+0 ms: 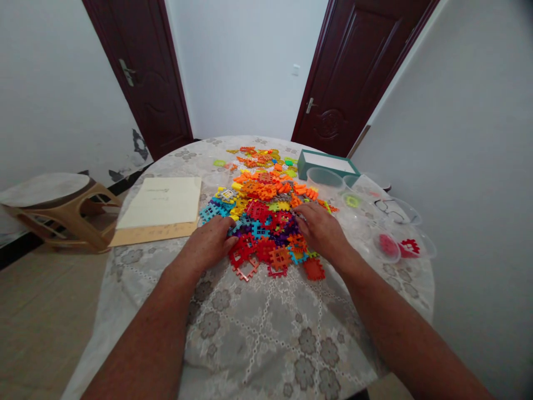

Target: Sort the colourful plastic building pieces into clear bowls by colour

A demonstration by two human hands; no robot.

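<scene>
Left hand (211,240) at left edge of 1 heap of plastic pieces (263,230), middle of 1 table (266,333); right hand (322,228) at its right edge. Both curled; can't tell if either grips a piece. Pieces too many to count. Far right: 1 green box (308,161), clear containers (325,179) overlapping. 2 doors (141,61), 1 stool (45,187).

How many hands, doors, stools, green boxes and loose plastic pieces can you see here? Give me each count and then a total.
Hands: 2 (left hand, right hand)
Doors: 2 (left door, right door)
Stool: 1
Green box: 1
Plastic pieces: too heaped and overlapping to count
Total, without the pieces: 6
</scene>
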